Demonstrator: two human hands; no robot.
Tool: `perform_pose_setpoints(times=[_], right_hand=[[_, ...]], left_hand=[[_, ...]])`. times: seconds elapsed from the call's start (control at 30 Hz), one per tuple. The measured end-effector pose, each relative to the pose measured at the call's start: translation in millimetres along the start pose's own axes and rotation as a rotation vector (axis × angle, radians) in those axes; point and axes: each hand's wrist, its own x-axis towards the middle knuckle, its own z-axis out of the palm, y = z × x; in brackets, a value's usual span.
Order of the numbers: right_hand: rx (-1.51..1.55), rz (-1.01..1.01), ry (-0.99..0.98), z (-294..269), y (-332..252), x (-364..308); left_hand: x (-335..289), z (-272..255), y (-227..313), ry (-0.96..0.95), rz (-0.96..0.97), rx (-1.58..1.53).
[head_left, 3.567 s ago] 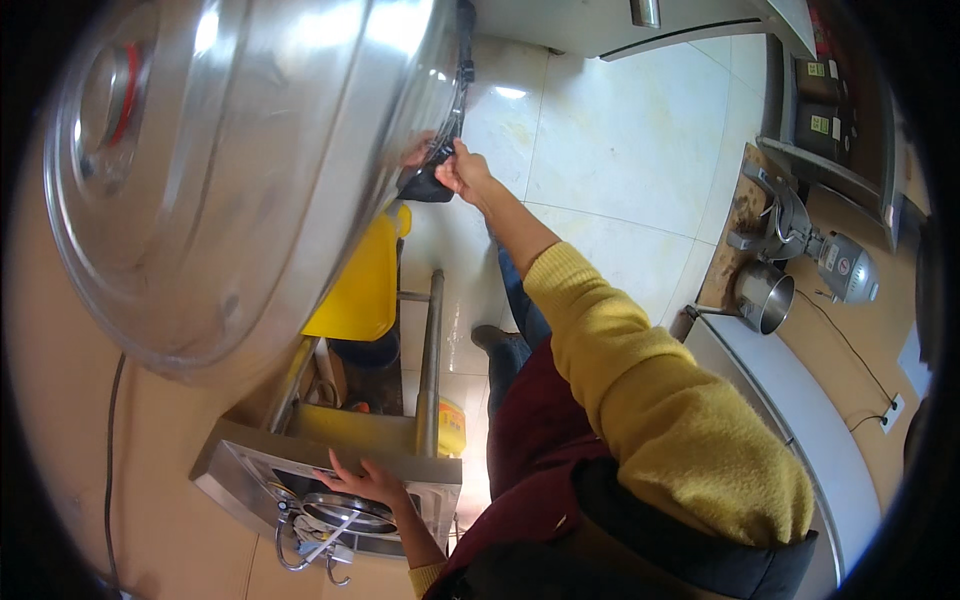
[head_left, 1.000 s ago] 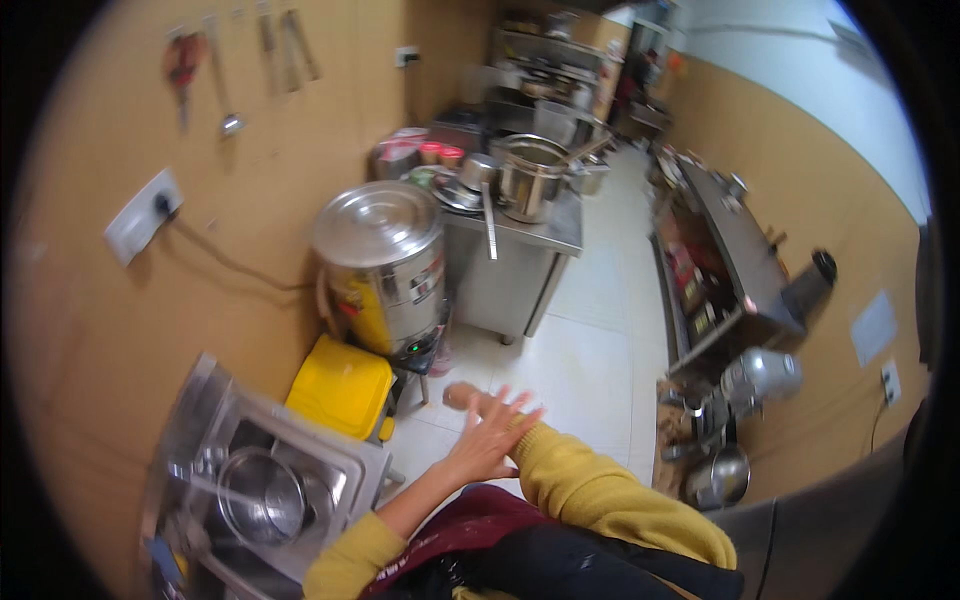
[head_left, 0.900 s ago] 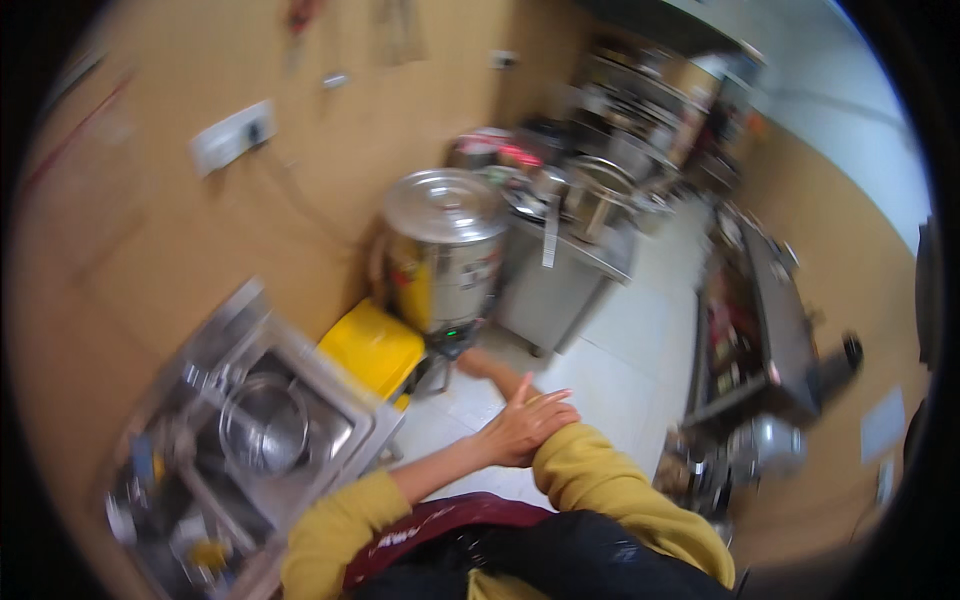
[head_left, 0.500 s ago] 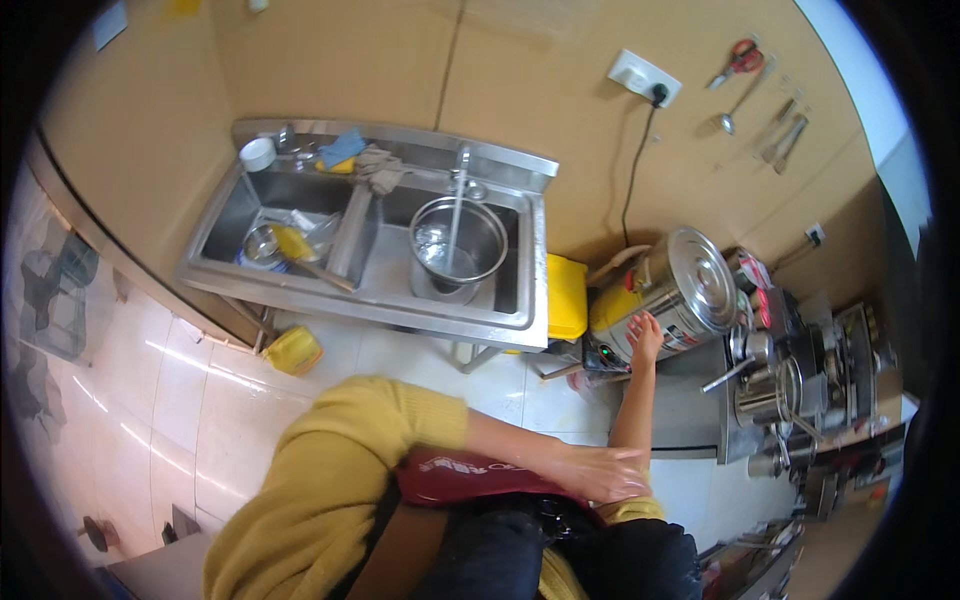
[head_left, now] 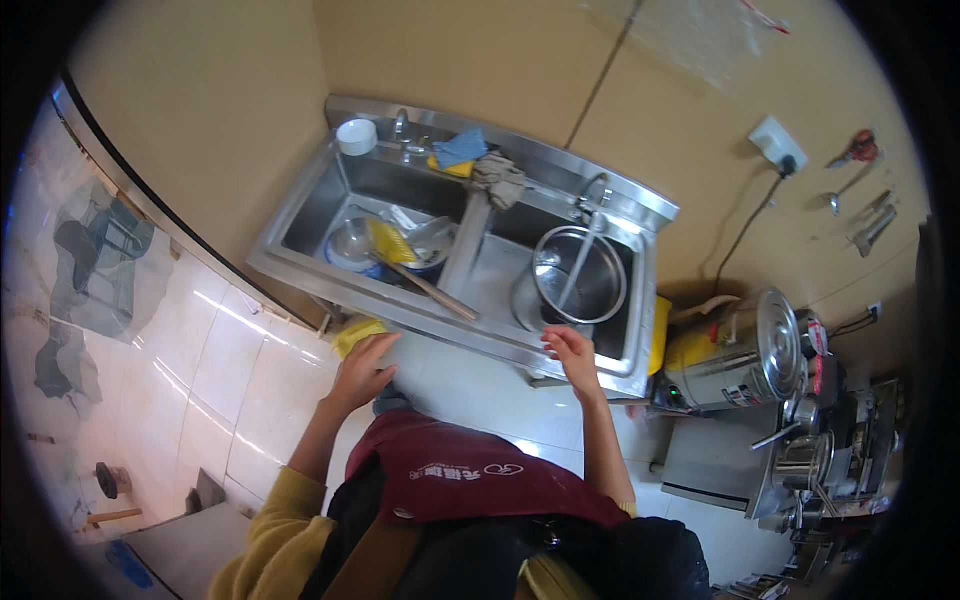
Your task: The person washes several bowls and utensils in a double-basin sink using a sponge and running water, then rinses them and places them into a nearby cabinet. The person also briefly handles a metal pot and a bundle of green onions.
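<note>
My left hand (head_left: 362, 378) is raised in front of the sink's left half, thumb apart from the fingers, holding nothing. Close to the sink's front edge, my right hand (head_left: 572, 360) is also bare, with loosely bent, parted fingers. Just beyond it stands a round steel pot (head_left: 603, 300) in the right basin, and water runs into it from the tap (head_left: 594, 190). The left basin of the steel sink (head_left: 340, 288) holds a steel bowl (head_left: 351, 244), a yellow item (head_left: 388, 240) and a wooden-handled tool (head_left: 436, 293) leaning over the divider.
White bowls (head_left: 356, 137), a blue cloth (head_left: 461, 148) and a grey-brown rag (head_left: 498, 181) lie along the sink's back ledge. A large lidded steel barrel (head_left: 735, 360) stands right of the sink, with pans (head_left: 803, 460) beyond. A yellow container (head_left: 357, 334) is on the floor below.
My left hand has left my right forearm and swung out to the left. My right hand has come from beside the barrel to the pot. The view has turned, shifting the sink rightward.
</note>
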Motion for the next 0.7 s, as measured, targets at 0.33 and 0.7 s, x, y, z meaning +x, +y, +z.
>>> perform_pose_setpoints(times=[0.33, 0.7], right_hand=[[-0.562, -0.175, -0.287, 242, -35, 194], [-0.837, -0.695, 0.117, 267, -66, 473]], left_hand=[[89, -100, -153, 0.007, -0.056, 0.004], [217, -52, -230, 0.201, -0.718, -1.135]])
